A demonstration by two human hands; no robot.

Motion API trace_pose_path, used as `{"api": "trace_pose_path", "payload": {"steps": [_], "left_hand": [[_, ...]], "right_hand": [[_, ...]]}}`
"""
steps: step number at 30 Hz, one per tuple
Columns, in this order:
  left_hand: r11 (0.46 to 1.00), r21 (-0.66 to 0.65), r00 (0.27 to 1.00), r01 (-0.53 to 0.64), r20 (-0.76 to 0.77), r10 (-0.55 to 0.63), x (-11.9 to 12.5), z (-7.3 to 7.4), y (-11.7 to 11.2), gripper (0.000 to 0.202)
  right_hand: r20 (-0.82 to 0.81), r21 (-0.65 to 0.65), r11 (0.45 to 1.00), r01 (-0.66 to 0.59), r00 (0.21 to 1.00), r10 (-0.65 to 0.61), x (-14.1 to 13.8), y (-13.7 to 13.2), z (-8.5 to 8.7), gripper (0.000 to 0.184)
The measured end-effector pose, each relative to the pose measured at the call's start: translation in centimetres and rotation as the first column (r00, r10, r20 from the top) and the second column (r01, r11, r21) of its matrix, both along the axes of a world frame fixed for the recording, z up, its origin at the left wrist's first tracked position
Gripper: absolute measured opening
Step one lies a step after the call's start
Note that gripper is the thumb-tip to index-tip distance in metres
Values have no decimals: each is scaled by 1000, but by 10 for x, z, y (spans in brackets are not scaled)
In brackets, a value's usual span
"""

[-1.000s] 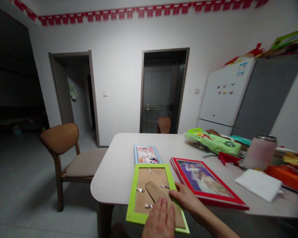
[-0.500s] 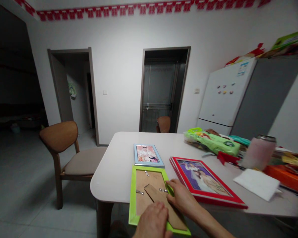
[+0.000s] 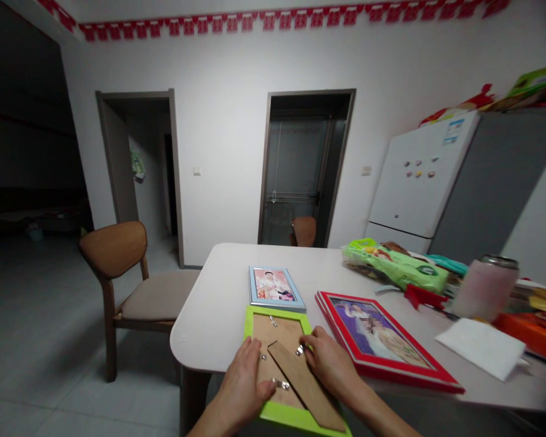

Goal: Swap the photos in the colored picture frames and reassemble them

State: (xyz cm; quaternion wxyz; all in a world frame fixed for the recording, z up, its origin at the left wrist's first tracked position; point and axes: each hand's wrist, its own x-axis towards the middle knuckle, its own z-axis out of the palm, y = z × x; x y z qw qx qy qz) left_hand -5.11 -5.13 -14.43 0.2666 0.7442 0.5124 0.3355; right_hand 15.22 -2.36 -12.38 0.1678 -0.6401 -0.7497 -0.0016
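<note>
Metal clip, small and silver (image 3: 299,350), at the right of a lime-green rectangular picture frame (image 3: 287,417) is pinched by the right hand (image 3: 333,364); the left hand (image 3: 242,379), earlier laid on the long brown board strut (image 3: 307,388), is now spread, loosely open, over the left rim. The frame is held back upward at the white table's (image 3: 209,328) near edge, the strut slanting across its brown backing.

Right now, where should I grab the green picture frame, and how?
The green picture frame has its back up, with its near border jutting past the edge of the table, so grip that border, probably from your side, thumb above, fingers beneath. Better not pull on the brown stand or the metal clips.
</note>
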Motion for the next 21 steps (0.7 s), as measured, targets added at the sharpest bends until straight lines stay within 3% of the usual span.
{"api": "trace_pose_path", "payload": {"steps": [4, 8, 14, 21], "left_hand": [[1000, 4, 999, -21, 34, 21, -1, -3, 3, 71], [999, -5, 999, -40, 11, 40, 4, 1, 1, 72], [1000, -9, 1000, -27, 15, 27, 7, 2, 0, 74], [999, -9, 997, -39, 73, 40, 6, 2, -3, 71]], "right_hand": [[-90, 73, 984, -160, 982, 166, -19, -9, 5, 26], [-137, 43, 946, -322, 936, 324, -54, -8, 6, 22], [-62, 112, 967, -228, 970, 236, -80, 9, -5, 20], [-94, 94, 981, -167, 980, 176, -64, 26, -4, 25]]}}
